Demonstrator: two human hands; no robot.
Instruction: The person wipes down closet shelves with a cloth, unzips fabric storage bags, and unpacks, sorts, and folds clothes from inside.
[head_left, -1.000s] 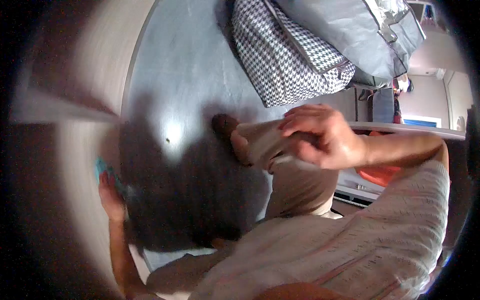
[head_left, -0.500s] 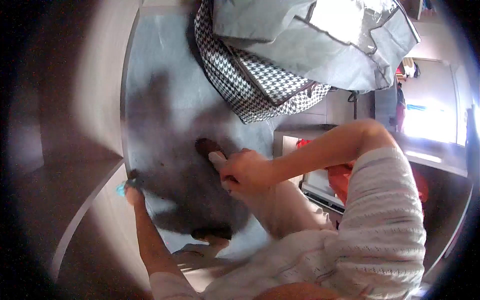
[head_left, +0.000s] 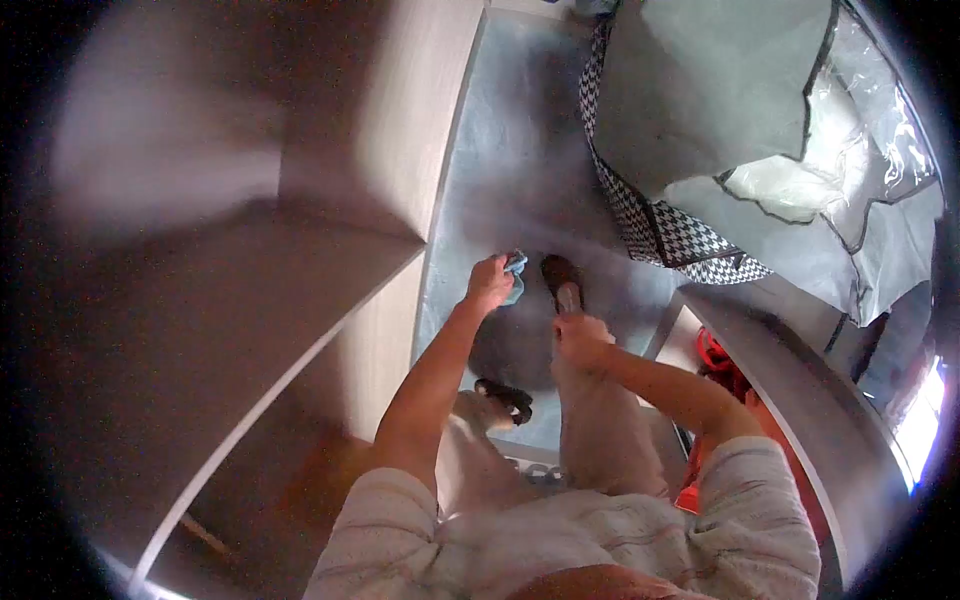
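Observation:
A crumpled light blue cloth [head_left: 515, 279] is in my left hand [head_left: 488, 284], whose fingers are closed around it, above the grey floor beside the pale cabinet side. My right hand [head_left: 584, 343] lies against the beige trouser leg [head_left: 600, 430] with its fingers curled. What is under those fingers, if anything, is hidden. Just beyond it is my foot in a dark shoe [head_left: 561, 274]. My other foot, in a dark shoe [head_left: 508, 400], shows below my left hand.
A large grey and houndstooth storage bag [head_left: 720, 90] with a clear plastic window fills the upper right. Wooden shelving [head_left: 270, 270] stands on the left. At the lower right, a low cabinet [head_left: 790, 350] holds red and orange items [head_left: 712, 350].
My left hand has moved from the cabinet's edge toward my legs with the cloth. My right hand remains at the trouser leg. The view has turned, shifting the bag right.

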